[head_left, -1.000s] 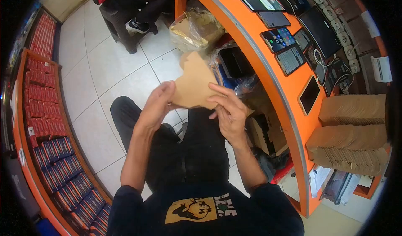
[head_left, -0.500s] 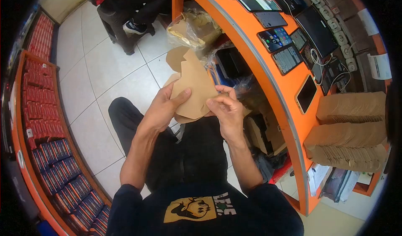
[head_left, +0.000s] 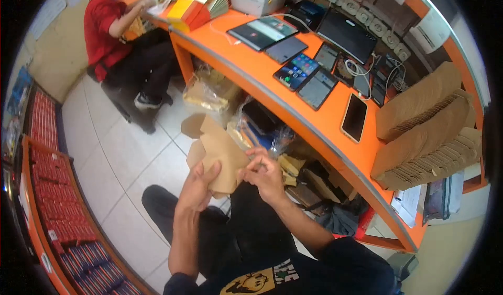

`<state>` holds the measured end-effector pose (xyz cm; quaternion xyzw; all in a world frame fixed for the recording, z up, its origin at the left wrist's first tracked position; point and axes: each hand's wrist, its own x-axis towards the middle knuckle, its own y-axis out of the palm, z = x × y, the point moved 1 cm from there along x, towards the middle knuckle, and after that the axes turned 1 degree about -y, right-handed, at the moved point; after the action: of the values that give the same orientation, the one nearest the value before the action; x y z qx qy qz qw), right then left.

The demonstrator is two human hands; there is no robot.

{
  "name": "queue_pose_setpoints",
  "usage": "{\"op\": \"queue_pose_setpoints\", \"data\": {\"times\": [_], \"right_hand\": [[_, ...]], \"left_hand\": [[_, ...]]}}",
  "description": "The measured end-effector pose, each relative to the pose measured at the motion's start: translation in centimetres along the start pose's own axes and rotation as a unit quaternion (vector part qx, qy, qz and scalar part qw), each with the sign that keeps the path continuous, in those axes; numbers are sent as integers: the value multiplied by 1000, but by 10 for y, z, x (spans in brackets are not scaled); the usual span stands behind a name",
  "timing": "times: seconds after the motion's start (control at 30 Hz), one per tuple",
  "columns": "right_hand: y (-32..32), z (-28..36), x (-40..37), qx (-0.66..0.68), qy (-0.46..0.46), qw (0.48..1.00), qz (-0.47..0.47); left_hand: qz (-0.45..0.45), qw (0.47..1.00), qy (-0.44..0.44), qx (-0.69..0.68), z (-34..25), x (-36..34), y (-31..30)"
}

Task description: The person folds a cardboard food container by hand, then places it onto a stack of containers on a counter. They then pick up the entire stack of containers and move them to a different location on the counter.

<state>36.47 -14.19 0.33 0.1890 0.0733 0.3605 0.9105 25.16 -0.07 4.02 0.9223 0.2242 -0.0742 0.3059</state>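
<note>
A thin brown cardboard piece (head_left: 222, 151) with cut, rounded flaps is held up above my lap. My left hand (head_left: 197, 188) grips its lower left side, with the thumb lying across the front face. At the right edge, my right hand (head_left: 266, 178) pinches a corner of the card between thumb and bent fingers. The part of the card under my right fingertips is hidden. Further flaps stick out behind it on the upper left.
On the orange desk (head_left: 246, 69) to my right lie several phones, a tablet (head_left: 262, 32) and stacks of brown cardboard (head_left: 424, 143). Bags and boxes sit beneath it. A seated person in a red shirt (head_left: 105, 25) is at the far left. A shelf of small red boxes (head_left: 55, 190) stands left.
My view has tilted up and shifted, bringing the seated person and a white printer into sight. Both hands still hold the cardboard, and its right edge looks more bent.
</note>
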Motion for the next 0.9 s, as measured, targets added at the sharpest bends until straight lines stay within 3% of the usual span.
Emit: {"op": "queue_pose_setpoints", "data": {"times": [0.07, 0.13, 0.37, 0.63, 0.83, 0.9], "right_hand": [[-1, -7, 1, -73, -96, 993, -19], [-3, -8, 0, -80, -111, 990, -18], [-10, -5, 1, -73, -93, 993, -7], [-9, -6, 2, -175, -70, 982, -18], [-10, -15, 6, -17, -36, 998, -42], [-11, -17, 4, -69, -76, 994, -46]], "left_hand": [[3, 1000, -10, -3, 8, 3, 3], [13, 1000, -18, 0, 10, 6, 2], [17, 999, -34, -15, 16, 12, -10], [9, 1000, -14, -10, 16, 14, -5], [17, 999, -20, -34, 19, 16, -4], [27, 999, -26, -22, 20, 17, -1]]}}
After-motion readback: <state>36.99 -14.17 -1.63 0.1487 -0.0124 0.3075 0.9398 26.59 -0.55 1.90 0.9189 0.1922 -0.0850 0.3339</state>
